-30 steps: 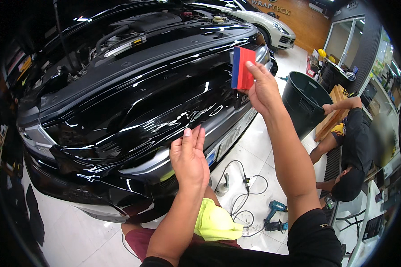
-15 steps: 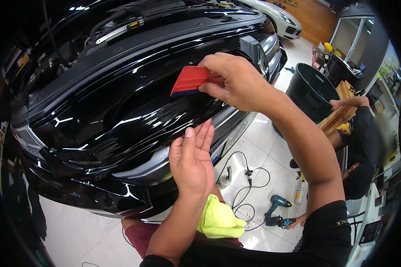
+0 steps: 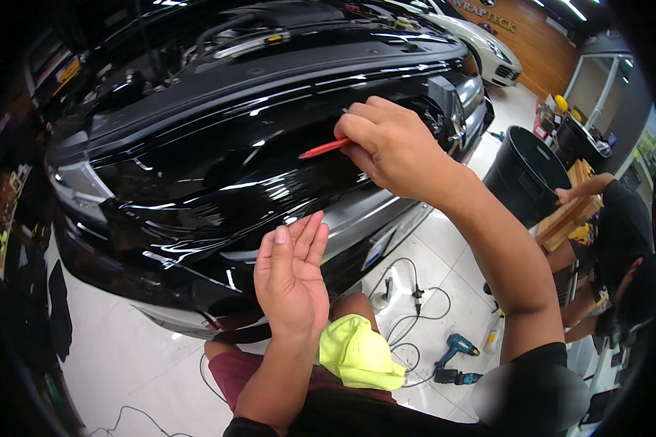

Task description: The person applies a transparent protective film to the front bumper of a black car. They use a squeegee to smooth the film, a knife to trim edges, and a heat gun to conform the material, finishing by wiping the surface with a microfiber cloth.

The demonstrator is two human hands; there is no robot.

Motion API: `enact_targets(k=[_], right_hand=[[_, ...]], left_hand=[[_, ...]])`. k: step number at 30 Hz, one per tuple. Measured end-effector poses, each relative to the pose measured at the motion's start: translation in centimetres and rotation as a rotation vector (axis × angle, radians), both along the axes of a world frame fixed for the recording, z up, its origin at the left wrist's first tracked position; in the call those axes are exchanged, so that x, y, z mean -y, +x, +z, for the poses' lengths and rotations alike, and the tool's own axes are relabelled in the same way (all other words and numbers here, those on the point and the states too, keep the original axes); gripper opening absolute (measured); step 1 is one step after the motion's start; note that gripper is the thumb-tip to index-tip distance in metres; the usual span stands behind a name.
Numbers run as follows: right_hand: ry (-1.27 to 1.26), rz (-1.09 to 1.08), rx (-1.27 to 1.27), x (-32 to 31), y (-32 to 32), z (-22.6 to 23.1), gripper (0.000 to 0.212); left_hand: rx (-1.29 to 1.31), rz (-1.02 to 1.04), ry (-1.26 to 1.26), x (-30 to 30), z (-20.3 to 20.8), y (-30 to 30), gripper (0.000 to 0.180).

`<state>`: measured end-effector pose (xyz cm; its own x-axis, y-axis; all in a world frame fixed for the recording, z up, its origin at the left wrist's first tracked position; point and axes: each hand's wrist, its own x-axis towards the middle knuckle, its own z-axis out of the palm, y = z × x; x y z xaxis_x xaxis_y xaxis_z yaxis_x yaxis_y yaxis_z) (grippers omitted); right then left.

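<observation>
My right hand (image 3: 393, 146) is closed on a red squeegee (image 3: 322, 149), now seen edge-on as a thin strip. It is over the glossy black front of a car (image 3: 219, 164); I cannot tell if it touches the surface. Below it, my left hand (image 3: 293, 273) is turned palm up, fingers stretched out, holding nothing. Its fingertips are by the lower edge of the black surface, just above a silver-grey trim strip (image 3: 350, 218). A bright yellow cloth (image 3: 357, 353) lies over my lap.
The hood is up over the engine bay (image 3: 233, 44). On the tiled floor are a teal heat gun (image 3: 455, 353), cables (image 3: 423, 313) and a spray bottle (image 3: 494, 335). A co-worker (image 3: 627, 218) touches a large dark bin (image 3: 528, 175). A white car (image 3: 481, 44) stands behind.
The squeegee has turned from showing its broad red face to edge-on in my right hand. The view has shifted, and my left hand stays palm up near the lower edge.
</observation>
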<state>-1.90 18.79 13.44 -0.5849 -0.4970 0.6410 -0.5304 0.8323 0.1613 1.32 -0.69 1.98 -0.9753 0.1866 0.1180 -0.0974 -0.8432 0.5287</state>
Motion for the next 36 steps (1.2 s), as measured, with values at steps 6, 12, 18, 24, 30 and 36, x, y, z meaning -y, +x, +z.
enact_targets(k=[6, 12, 18, 24, 30, 36], right_hand=[[-0.205, -0.053, 0.134, 1.4, 1.1, 0.8, 0.022], [-0.136, -0.046, 0.197, 3.7, 1.2, -0.1, 0.021], [-0.373, -0.060, 0.321, 3.5, 0.8, 0.4, 0.022], [-0.180, -0.003, 0.258, 5.4, 0.9, 0.5, 0.022], [-0.233, -0.053, 0.299, 6.1, 1.2, 0.2, 0.021], [-0.220, -0.069, 0.283, 6.3, 0.7, -0.2, 0.024]], left_hand=[[0.128, -0.006, 0.073, 2.1, 0.8, -0.4, 0.020], [0.038, 0.073, -0.009, 2.4, 0.0, -0.7, 0.017], [0.091, 0.076, 0.120, 3.0, 1.1, 0.2, 0.023], [0.251, -0.011, 0.173, 3.8, 3.0, -0.3, 0.028], [0.111, 0.136, 0.023, 3.5, 1.9, -0.8, 0.013], [-0.038, 0.259, 0.009, 3.4, 0.9, -0.8, 0.009]])
